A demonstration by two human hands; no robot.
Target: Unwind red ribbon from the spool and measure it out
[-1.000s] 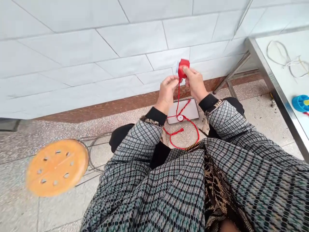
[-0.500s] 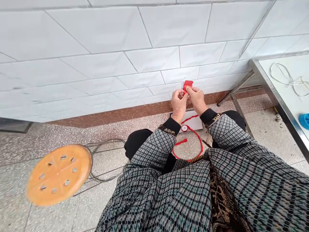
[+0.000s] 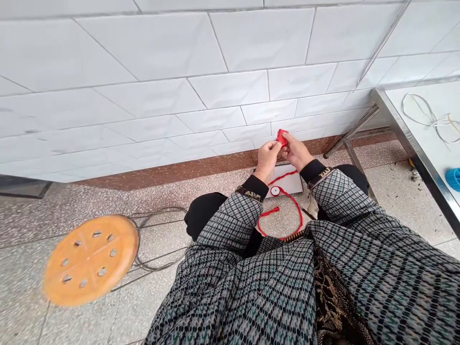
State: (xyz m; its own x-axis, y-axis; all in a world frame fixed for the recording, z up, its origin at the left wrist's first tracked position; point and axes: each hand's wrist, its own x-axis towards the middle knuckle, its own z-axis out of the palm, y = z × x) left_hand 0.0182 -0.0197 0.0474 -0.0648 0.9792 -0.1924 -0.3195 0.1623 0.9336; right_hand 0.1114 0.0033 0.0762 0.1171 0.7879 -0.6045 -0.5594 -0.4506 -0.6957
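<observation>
Red spool [image 3: 282, 137] was pinched between left hand [image 3: 267, 160] and right hand [image 3: 296, 152], mostly covered by fingers, red cord [image 3: 293, 211] looped on floor, upper end hidden behind wrists.

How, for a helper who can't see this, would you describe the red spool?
Find the white tiled wall, then the brown strip at its foot. There the left hand and right hand pinch the red spool: a small solid block, unlike the loose red cord on the floor.
</observation>
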